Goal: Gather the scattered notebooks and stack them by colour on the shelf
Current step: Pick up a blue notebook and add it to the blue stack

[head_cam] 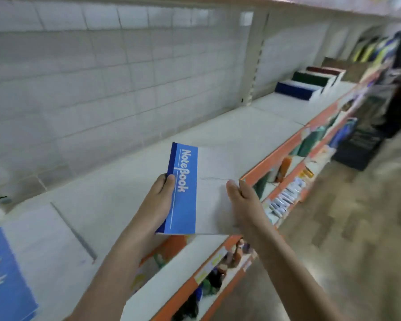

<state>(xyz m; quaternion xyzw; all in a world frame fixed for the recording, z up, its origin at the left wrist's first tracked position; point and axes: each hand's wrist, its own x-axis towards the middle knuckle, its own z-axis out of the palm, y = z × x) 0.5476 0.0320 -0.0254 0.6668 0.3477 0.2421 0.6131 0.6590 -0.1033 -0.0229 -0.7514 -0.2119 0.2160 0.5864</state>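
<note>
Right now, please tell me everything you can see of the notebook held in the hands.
The notebook has a thin paper cover: a blue band with white "Notebook" lettering, a darker spine strip, the rest white. It is closed, held over the shelf. The left hand grips its spine edge, the right hand its opposite edge.

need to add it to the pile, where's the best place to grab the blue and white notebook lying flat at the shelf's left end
Probably its long white edge nearest the aisle. The blue and white notebook lying flat seems to overhang the white shelf front there, so a hand could come from the aisle side, thumb on top.
</note>
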